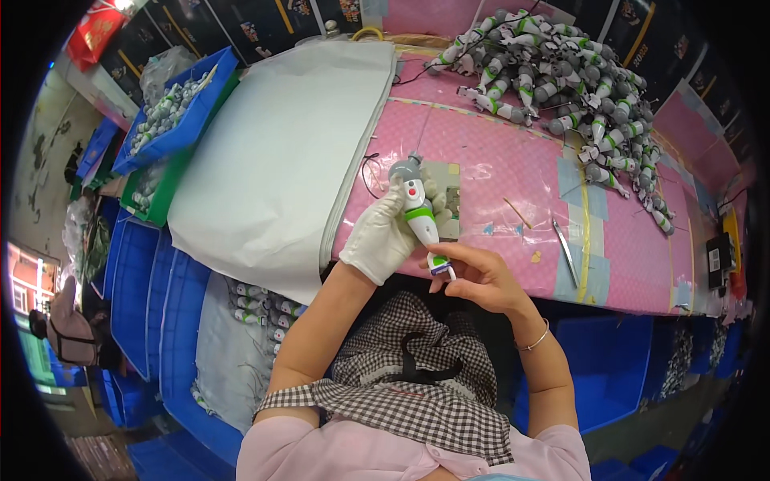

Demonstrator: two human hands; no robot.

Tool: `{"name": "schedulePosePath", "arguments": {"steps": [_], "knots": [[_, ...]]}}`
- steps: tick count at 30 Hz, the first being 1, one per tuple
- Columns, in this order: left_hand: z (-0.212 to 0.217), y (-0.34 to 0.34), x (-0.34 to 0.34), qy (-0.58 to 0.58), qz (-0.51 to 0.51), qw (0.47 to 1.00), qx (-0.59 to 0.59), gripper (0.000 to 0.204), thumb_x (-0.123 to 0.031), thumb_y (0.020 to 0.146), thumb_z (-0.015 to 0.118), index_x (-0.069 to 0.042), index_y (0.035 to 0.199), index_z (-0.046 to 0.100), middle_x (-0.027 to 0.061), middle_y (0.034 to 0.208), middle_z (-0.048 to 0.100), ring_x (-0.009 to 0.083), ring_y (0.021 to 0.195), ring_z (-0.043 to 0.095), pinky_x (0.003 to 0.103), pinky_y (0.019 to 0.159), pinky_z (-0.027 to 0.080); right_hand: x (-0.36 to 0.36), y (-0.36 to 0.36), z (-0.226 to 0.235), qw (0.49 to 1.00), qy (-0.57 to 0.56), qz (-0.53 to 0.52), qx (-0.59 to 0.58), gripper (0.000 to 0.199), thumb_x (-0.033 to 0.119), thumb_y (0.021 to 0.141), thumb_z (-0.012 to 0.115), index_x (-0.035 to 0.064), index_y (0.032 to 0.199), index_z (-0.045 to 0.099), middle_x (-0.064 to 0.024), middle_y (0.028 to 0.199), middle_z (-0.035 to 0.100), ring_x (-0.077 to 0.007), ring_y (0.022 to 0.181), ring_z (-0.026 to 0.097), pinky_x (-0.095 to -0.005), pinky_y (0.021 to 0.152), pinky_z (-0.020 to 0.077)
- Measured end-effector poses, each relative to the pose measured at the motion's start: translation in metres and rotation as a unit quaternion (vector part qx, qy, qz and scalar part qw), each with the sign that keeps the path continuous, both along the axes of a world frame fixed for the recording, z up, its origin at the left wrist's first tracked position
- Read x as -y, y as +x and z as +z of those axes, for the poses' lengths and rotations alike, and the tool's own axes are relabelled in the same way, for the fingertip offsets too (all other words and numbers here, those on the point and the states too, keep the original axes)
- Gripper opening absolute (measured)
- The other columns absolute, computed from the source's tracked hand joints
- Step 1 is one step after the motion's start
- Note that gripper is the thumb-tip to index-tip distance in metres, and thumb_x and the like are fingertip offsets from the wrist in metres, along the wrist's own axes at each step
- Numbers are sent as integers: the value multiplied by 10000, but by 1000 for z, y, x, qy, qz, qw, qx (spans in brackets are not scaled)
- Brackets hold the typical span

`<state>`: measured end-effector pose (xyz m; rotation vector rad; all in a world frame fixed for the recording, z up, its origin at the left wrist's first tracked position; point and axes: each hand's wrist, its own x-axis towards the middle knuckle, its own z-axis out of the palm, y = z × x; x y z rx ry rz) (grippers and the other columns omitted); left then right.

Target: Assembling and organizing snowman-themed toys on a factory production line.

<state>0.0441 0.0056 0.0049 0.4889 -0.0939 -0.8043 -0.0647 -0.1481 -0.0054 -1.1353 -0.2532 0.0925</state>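
Observation:
A grey, white and green plastic device (419, 215) with a red button is held upright over the near edge of the pink-covered table. My left hand (380, 240), in a white glove, is closed around its body from the left, and gloved fingers show on its far side. At the lower end sits a small white and green end piece (438, 262) with a purple band. My bare right hand (488, 279) pinches this piece between thumb and fingers. Whether the piece is fixed to the device cannot be made out.
Similar devices (553, 72) lie heaped at the back right. Tweezers (566, 253) and a thin stick (518, 213) lie right of my hands. White sheeting (273, 152) covers the table's left part. A blue bin (210, 92) of grey parts stands beyond it; more blue bins (138, 297) are below.

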Motion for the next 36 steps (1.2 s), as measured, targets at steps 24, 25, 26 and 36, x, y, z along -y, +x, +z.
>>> {"name": "schedulePosePath", "arguments": {"steps": [24,25,26,36], "knots": [[-14,-68,-12,155,-156,975,-42,493,-440,973,344,-16,1188,471,92,969,597,166,754,582,291,656,506,42,24,-1,963,108,-228,-94,248,145,911,560,-32,1079,605,-81,908,651,-105,613,622,-233,580,527],[-14,-69,-12,192,-156,969,-7,441,-391,944,426,-13,1164,481,84,947,593,159,746,576,287,660,496,46,24,-3,966,127,-195,-112,250,151,910,564,-34,1073,606,-63,853,646,-91,560,593,-213,531,500],[-15,-69,-11,229,-157,960,27,400,-341,914,508,-11,1140,490,75,926,588,152,738,570,282,665,485,49,24,-5,966,127,-192,-118,250,151,910,564,-34,1073,606,-63,853,646,-91,560,593,-213,531,500],[-9,-63,0,354,-135,912,156,318,-220,856,640,-21,1067,510,45,878,578,108,733,560,236,626,458,52,49,-32,906,-369,-208,-18,175,133,815,558,-14,768,641,-37,703,618,-70,637,502,-235,582,395]]}}
